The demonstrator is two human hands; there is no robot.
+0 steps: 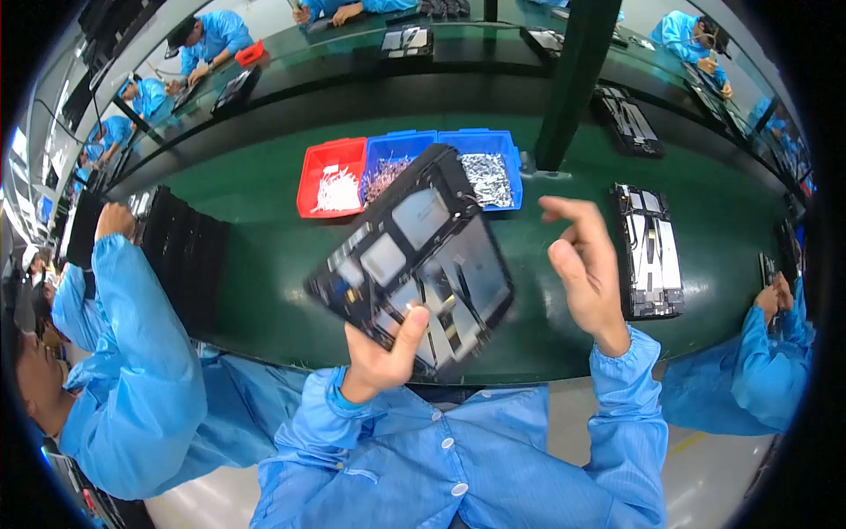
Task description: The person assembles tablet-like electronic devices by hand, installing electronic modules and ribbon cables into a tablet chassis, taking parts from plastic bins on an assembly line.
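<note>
My left hand (384, 356) grips a flat black electronic unit (407, 264) by its near edge, thumb on top and fingers beneath. The unit is held tilted above the bench, showing silver-grey panels, dark cables and small circuit parts; its outline is slightly blurred. To the right of it, my right hand (589, 271) is raised with thumb and forefinger apart and holds nothing. A similar unit (650, 251) lies flat on the green bench (551, 304), just beyond my right hand.
Behind the held unit stand a red bin (307, 181) and two blue bins (401, 138) of small parts. A dark green post (568, 97) rises at their right. A black stack (183, 251) stands at left by a co-worker's hand (115, 220). Another unit (630, 122) lies far right.
</note>
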